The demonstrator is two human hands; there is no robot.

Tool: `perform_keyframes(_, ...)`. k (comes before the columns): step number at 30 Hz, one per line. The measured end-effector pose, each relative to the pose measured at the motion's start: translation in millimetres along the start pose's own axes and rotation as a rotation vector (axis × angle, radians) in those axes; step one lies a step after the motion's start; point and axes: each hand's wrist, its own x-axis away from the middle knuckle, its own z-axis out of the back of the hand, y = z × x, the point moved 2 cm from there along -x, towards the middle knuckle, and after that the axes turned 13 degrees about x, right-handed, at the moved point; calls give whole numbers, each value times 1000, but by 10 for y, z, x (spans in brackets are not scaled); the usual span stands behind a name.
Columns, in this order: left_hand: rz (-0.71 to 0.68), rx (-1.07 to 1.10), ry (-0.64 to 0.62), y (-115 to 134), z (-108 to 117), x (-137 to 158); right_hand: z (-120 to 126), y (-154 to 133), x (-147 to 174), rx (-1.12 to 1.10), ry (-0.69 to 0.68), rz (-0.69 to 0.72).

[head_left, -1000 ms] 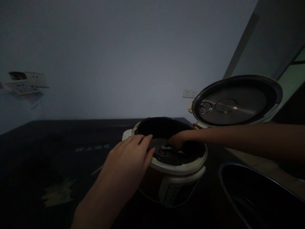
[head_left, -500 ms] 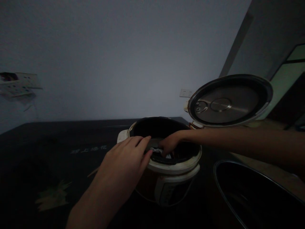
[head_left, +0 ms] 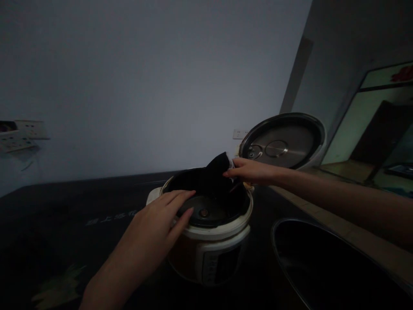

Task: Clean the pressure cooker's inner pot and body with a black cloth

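An electric pressure cooker (head_left: 209, 236) stands on a dark table, its round lid (head_left: 287, 146) swung up at the right. Inside, the round heating plate (head_left: 190, 209) with its small centre button shows; the inner pot is not in it. My right hand (head_left: 247, 169) pinches a dark cloth (head_left: 217, 174) with a white edge, raised above the back right of the cooker's rim; its lower part fades into the dark interior. At the cooker's left front rim is my left hand (head_left: 161, 217), fingers stretched out and thumb apart, holding nothing I can see.
A large dark pot (head_left: 309, 258) with a shiny rim stands at the lower right, close to the cooker. Wall sockets (head_left: 240, 134) are behind the lid, and more sockets (head_left: 30, 129) are at far left. The table's (head_left: 106, 193) back edge meets the wall.
My right hand has come up from inside the cooker, lifting the cloth, and the heating plate is now uncovered. My left hand stays by the rim. The view has shifted to the right.
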Motion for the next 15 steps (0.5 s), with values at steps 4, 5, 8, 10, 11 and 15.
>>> perform_keyframes(4,35,221,74,55,-51,-42,16,6,299,-162,15,64)
perform_keyframes(5,67,280,104,74,-62,-52,2,2,369,-200,10,83)
perform_keyframes(8,184,523,156,147,-92,-72,-79,-30,572,-311,16,146)
perform_keyframes(10,214,781,119,219,-131,-79,-164,-64,693,-383,14,185)
perform_keyframes(11,222,934,78,260,-162,-81,-211,-86,744,-417,3,206)
perform_keyframes(15,403,1450,-59,431,-366,-94,-361,-187,879,-515,-86,293)
